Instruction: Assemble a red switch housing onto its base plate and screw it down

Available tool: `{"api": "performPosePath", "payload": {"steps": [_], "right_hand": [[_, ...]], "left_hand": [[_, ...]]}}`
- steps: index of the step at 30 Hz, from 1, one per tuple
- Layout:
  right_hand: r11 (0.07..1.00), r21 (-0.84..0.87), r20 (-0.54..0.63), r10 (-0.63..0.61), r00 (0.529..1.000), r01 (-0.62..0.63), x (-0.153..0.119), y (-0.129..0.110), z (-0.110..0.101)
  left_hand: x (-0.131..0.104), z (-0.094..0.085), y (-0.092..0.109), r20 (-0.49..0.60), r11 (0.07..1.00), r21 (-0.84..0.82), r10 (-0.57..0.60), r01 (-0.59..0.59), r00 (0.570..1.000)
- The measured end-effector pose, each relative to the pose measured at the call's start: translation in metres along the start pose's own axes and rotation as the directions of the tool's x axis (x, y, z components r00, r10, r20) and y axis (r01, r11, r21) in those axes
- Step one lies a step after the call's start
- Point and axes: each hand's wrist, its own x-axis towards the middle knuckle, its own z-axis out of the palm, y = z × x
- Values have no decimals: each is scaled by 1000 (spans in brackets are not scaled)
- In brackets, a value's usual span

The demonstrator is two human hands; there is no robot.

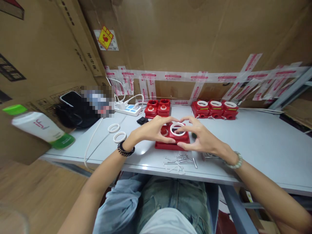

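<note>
Fingers [168, 119], both sets mine: bent into arcs, thumbs parted from forefingers; whether either set grips, I cannot tell. Left hand [152, 130] curves about the left side of the work; right hand [203, 138] curves about its right, one finger crossing the ring's opening.

Item: white ring [177, 134], one, smooth, round, broad-mouthed; placed between my hands, over the right part of a red housing [181, 138]. Housing: glossy, block-shaped, on a wider red base, with a red domed button [164, 131] at left.

Just in front: loose screws [179, 159], silver, scattered; T-shaped metal tool [195, 163] beside them.

To my left: two loose white rings [119, 141], flat on the grey table [255, 146]; small black part [142, 121].

Behind: pair of red units [158, 110]; farther right, three red units [214, 112], white rings on top.
</note>
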Motion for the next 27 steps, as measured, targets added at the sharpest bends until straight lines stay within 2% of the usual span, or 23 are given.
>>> {"api": "performPosePath", "payload": {"steps": [15, 27], "right_hand": [[994, 80, 79, 64, 995, -70, 0, 0, -4], [996, 63, 118, 55, 991, -62, -2, 3, -5]], "left_hand": [[1, 1, 0, 101, 997, -76, -15, 23, 995], [2, 2, -3, 108, 988, -154, -10, 27, 994]]}}
